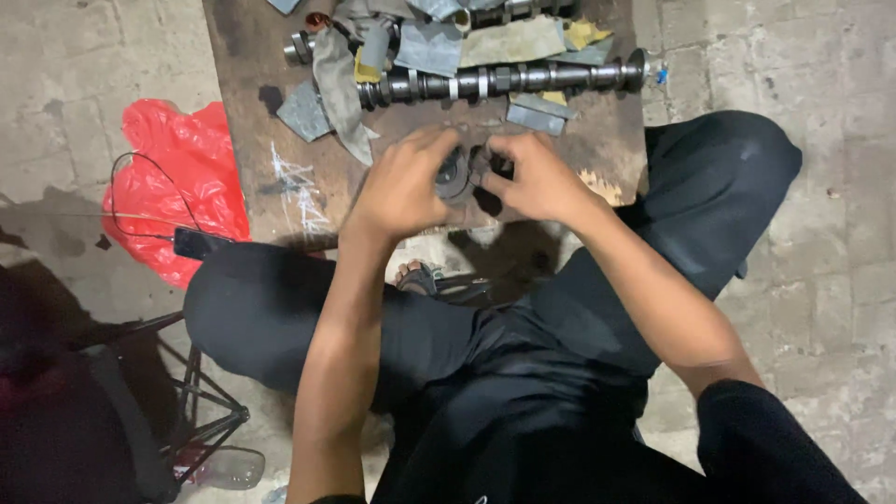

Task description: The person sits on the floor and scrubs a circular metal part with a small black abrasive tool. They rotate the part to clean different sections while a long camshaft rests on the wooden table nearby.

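Both hands, left hand and right hand, pinch a small dark metal part between them above my wooden board, near the camshaft.

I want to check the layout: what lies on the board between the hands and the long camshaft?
In the head view, between the hands and the camshaft lie small grey sandpaper pieces; otherwise bare brown board.

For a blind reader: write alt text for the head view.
Seen from above, a seated person's left hand and right hand together grip a small dark round metal part over a worn wooden board. A camshaft lies on the board among grey rags; a red plastic bag sits on the floor.
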